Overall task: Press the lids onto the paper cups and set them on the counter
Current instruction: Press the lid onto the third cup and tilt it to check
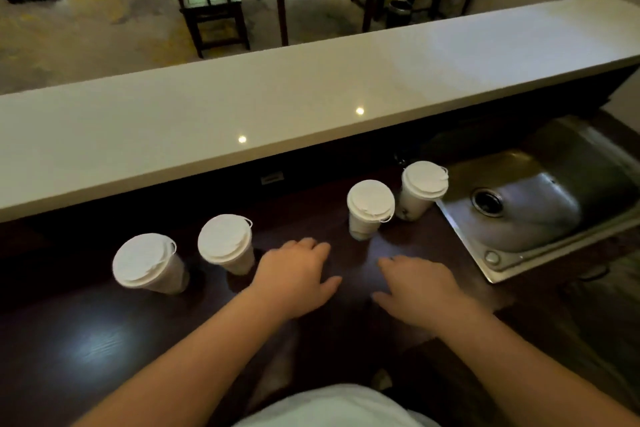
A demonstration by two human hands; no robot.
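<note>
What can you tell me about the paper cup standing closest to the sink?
The cup nearest the sink is a white paper cup, tapering toward its base, with a white lid on its rim. A small tab or loop sticks out at the lid's right edge. It stands on the dark counter, appearing tilted in the wide-angle view, just left of the steel sink rim. A dark mark shows low on its side. Neither hand touches it; a second cup stands close on its left, apparently apart.
</note>
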